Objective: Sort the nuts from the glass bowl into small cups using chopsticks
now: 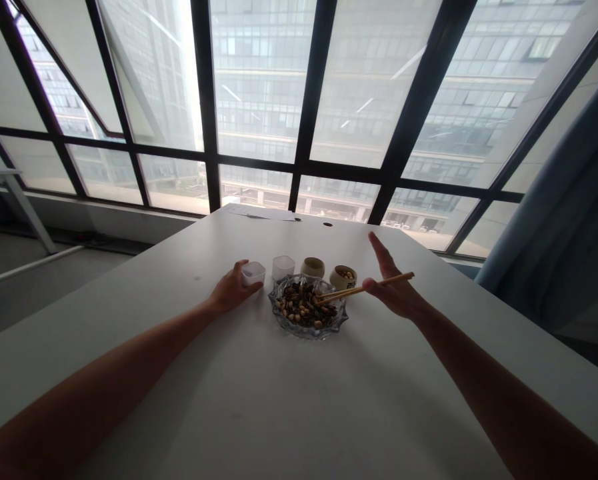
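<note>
Left hand (229,291) grasps the first cup (253,275), thumb on the near side, fingers around the far side. Just right of this hand stands the second cup (283,268). The bowl (306,331), containing nuts and seeds (299,310), sits between both hands; behind it, left of the right hand (399,300), stand the green pot (313,269) and the lettered pot (339,283). Chopsticks (351,291), tips in the bowl, are held at the right thumb, index finger extended.

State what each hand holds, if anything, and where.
Left hand: the leftmost translucent cup, by its sides. Right hand: the chopsticks, by their upper part.
</note>
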`<state>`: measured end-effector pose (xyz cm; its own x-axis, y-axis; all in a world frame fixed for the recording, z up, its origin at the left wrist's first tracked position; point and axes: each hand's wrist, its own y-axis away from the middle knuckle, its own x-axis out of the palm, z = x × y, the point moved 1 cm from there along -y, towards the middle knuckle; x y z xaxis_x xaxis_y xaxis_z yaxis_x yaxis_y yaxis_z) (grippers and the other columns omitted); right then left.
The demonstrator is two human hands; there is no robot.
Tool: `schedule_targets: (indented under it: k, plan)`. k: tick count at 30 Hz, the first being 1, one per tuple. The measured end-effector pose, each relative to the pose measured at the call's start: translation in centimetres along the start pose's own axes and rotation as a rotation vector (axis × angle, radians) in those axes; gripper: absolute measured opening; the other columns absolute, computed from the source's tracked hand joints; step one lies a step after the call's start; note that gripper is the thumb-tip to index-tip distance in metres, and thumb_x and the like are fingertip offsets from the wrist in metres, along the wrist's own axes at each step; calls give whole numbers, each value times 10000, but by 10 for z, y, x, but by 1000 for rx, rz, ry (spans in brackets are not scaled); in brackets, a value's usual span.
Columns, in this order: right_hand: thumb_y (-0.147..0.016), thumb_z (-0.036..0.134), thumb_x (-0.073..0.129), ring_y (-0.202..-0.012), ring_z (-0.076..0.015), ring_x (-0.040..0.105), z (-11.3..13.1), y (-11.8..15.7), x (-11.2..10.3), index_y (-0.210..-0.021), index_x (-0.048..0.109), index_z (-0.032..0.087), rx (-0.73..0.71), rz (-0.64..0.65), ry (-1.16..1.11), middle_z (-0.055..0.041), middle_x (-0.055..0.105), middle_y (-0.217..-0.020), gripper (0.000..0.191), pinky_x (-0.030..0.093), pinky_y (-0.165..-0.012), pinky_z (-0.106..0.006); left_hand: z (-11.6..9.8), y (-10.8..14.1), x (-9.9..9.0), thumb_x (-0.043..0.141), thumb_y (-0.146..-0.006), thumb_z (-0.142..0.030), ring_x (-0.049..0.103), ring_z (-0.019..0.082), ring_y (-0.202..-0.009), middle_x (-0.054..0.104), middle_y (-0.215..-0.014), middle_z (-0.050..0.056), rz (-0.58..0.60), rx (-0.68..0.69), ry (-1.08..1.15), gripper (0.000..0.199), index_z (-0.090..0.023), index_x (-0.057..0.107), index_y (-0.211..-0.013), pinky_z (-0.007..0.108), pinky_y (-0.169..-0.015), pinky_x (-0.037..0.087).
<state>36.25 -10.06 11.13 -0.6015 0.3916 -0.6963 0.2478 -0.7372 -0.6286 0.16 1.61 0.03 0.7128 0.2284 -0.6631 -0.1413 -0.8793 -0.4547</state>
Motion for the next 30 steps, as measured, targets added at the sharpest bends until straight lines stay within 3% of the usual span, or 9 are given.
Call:
schedule_targets:
  k: [1,3,5,7,14,19,22,25,30]
  plan:
    - [-812,796,498,-1424,-396,376,5,0,0,-1537,357,233,7,-1,-24,-183,403,-1556,929,416,-1073,-559,1,0,0,686,-735,-579,687,302,-966,689,-1081,129,0,2,1,736,-240,444,-1342,463,-873,532]
    - [-869,702,534,-1076,-334,667,13,-1,2,-1221,661,197,29,35,-78,-168,695,-1175,629,568,-835,-439,2,0,1,680,-732,-592,688,303,-954,689,-1066,122,1,3,1,742,-246,444,-1344,466,-866,533]
    - [-932,642,477,-652,-224,674,20,-1,3,-826,716,185,71,98,-124,-92,697,-719,526,538,-557,-326,2,0,0,683,-731,-592,687,304,-949,689,-1064,123,0,-1,-1,741,-247,446,-1343,463,-859,534]
    - [-949,630,447,-464,-165,573,23,0,3,-653,659,187,120,154,-165,-42,597,-514,573,450,-431,-282,1,0,0,685,-735,-585,687,303,-952,689,-1069,126,-3,-2,-8,735,-246,447,-1342,455,-859,533]
    - [-885,582,610,-467,-161,628,23,-2,-9,-623,693,185,125,283,-277,-52,676,-541,483,503,-442,-266,-9,2,-5,666,-748,-575,679,335,-997,691,-1096,153,39,-40,-37,771,-205,429,-1381,475,-875,531]
    - [-838,623,649,-478,-173,657,20,-2,-10,-655,731,180,202,262,-343,-70,709,-576,486,548,-441,-275,-12,3,-7,693,-745,-544,682,329,-993,694,-1102,149,42,-41,-17,760,-207,438,-1377,470,-878,540]
    - [-759,672,699,-467,-178,665,18,-4,-10,-676,741,168,314,189,-417,-75,704,-558,512,564,-437,-275,-12,3,-7,712,-741,-519,682,310,-991,685,-1137,136,28,6,1,759,-226,424,-1380,459,-863,552]
    - [-673,684,766,-431,-177,649,14,-7,-10,-674,738,147,444,39,-545,-81,693,-535,538,556,-409,-273,-11,3,-7,740,-728,-448,660,303,-1055,645,-1235,140,-40,120,28,738,-218,431,-1358,462,-893,550]
    - [-622,585,858,-405,-153,605,6,-12,-2,-643,706,137,630,-164,-931,-58,657,-496,474,515,-379,-254,-13,4,-8,757,-711,-292,620,296,-1126,643,-1225,111,-149,276,20,602,-218,512,-1256,448,-942,536]
